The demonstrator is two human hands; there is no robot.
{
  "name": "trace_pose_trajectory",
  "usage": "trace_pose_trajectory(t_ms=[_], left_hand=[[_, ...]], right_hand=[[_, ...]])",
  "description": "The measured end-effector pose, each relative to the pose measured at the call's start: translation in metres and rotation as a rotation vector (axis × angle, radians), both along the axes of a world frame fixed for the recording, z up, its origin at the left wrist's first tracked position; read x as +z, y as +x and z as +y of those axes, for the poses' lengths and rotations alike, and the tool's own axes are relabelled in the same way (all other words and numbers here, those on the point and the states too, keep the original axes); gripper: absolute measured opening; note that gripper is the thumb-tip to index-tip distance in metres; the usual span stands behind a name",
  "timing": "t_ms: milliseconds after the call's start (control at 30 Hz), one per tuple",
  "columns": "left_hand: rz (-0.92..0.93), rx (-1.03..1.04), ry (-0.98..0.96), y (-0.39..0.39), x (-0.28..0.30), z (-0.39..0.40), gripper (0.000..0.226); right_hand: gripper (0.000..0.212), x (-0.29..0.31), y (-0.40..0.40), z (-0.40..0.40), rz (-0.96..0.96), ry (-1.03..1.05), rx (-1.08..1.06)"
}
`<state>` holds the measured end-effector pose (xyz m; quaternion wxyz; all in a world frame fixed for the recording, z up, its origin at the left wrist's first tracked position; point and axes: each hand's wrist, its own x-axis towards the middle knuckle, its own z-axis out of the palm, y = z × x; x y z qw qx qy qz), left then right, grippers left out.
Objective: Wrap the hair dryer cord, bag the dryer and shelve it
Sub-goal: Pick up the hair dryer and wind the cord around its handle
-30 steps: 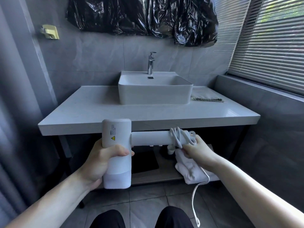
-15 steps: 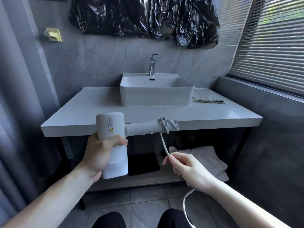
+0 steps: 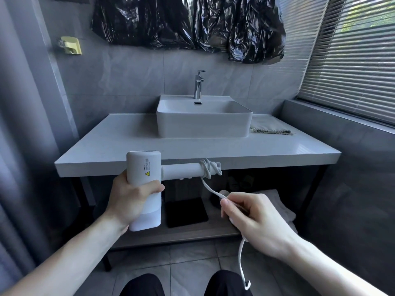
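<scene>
I hold a white hair dryer [image 3: 143,167] in front of the vanity, its barrel upright and its handle pointing right. My left hand [image 3: 132,197] grips the barrel. A few turns of the white cord [image 3: 210,168] are wound around the handle's end. From there the cord runs down to my right hand [image 3: 252,218], which pinches it below the handle. The loose end hangs down past my knees. A greyish cloth piece, possibly the bag [image 3: 271,128], lies on the counter right of the basin. The shelf [image 3: 192,233] sits under the counter.
The white counter [image 3: 106,146] carries a square basin [image 3: 203,120] with a tap [image 3: 198,84]. On the lower shelf lie a black flat object [image 3: 186,212] and folded white towels [image 3: 280,206]. Black plastic [image 3: 192,22] covers the wall above; blinds [image 3: 352,56] are at right.
My right hand has left the handle's end and dropped lower, pulling the cord down and taut from the coil. The dryer has shifted slightly left and up in view.
</scene>
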<state>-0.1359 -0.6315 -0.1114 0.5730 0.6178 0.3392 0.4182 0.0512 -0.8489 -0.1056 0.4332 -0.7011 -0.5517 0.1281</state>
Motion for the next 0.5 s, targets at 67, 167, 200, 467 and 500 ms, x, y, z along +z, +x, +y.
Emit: trace_pose_trajectory(t_ms=[67, 167, 200, 467, 500], left_hand=[[0.016, -0.018, 0.014, 0.000, 0.002, -0.002, 0.040], [0.044, -0.053, 0.051, -0.001, 0.002, -0.007, 0.026], [0.054, -0.061, 0.066, -0.001, 0.002, -0.009, 0.025], [0.210, -0.137, 0.191, -0.006, -0.006, -0.013, 0.044], [0.213, -0.156, 0.200, -0.006, -0.006, -0.014, 0.041]], right_hand=[[0.042, 0.006, 0.001, 0.000, -0.030, 0.028, -0.048], [0.043, 0.015, 0.005, -0.001, -0.134, 0.067, -0.114], [0.041, 0.018, 0.006, -0.001, -0.183, 0.086, -0.127], [0.025, 0.042, 0.018, 0.009, -0.156, 0.241, -0.177], [0.024, 0.044, 0.019, 0.012, -0.125, 0.257, -0.177]])
